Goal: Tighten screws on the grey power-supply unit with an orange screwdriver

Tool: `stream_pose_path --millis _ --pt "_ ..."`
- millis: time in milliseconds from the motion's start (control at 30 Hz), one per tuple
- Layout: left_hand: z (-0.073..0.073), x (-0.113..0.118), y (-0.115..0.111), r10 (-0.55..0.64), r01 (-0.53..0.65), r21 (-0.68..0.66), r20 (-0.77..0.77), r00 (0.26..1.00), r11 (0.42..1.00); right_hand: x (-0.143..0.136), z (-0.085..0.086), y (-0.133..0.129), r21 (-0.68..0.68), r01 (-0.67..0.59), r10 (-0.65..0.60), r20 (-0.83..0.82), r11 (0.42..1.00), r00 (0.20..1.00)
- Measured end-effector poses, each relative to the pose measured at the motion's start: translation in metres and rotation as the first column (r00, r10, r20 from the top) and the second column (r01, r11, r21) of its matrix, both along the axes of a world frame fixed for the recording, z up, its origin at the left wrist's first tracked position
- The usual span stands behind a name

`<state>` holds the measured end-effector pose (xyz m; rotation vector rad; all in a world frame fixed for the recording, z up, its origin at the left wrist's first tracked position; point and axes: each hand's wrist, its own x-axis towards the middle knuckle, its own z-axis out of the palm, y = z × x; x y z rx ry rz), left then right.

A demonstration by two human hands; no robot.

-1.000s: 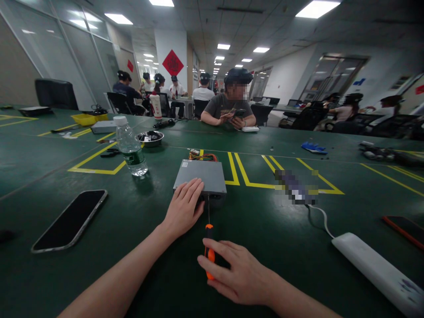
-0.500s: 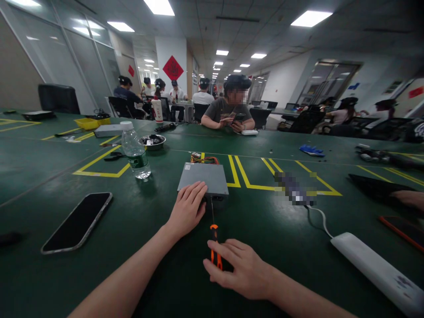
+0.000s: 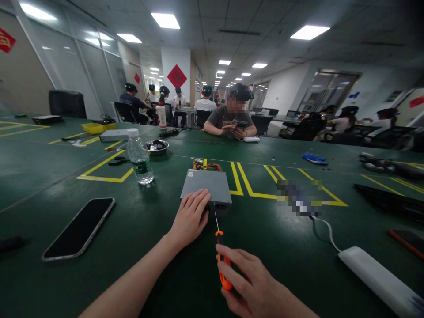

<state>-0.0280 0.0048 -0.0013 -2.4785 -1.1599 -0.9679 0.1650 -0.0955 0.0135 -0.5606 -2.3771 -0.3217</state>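
Note:
A grey metal computer power supply (image 3: 215, 182) lies on the green table, its bundle of coloured cables (image 3: 212, 166) at the far side. My left hand (image 3: 188, 218) grips its near left edge, fingers across the top and thumb down by the front face. Between the thumb and fingers of my right hand (image 3: 253, 278) is an orange and black screwdriver (image 3: 224, 271). Its shaft points away from me, and the tip meets the front face of the power supply; the exact contact spot is too small to make out.
Left of my arms are a smartphone (image 3: 79, 229) and a water bottle (image 3: 140, 161), with a metal bowl (image 3: 157, 151) behind. To the right lie a white power strip (image 3: 374, 278), its cord and a blue glove (image 3: 314, 159). Across the table a person (image 3: 232, 115) holds a phone.
My right fingers have shifted around the screwdriver handle, which now slants more to the right. My left hand stays on the power supply. A co-worker's hand at the right edge has left the view.

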Motion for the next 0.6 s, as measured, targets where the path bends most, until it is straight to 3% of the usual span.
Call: stream_pose_path --millis 233,433,600 --pt "-0.001 0.000 0.001 0.005 -0.005 0.011 0.015 1.000 1.000 -0.003 0.000 0.001 0.003 0.028 -0.028 -0.003 1.000 1.000" --pt "-0.002 0.006 0.004 0.036 -0.033 -0.029 0.084 0.996 0.999 0.002 -0.003 0.001 -0.108 0.036 -0.041 -0.042 0.994 0.998" --pt "-0.003 0.013 0.006 0.085 -0.081 -0.035 0.136 0.987 0.996 -0.006 0.002 0.004 -0.036 0.001 -0.001 -0.001 0.999 1.000"
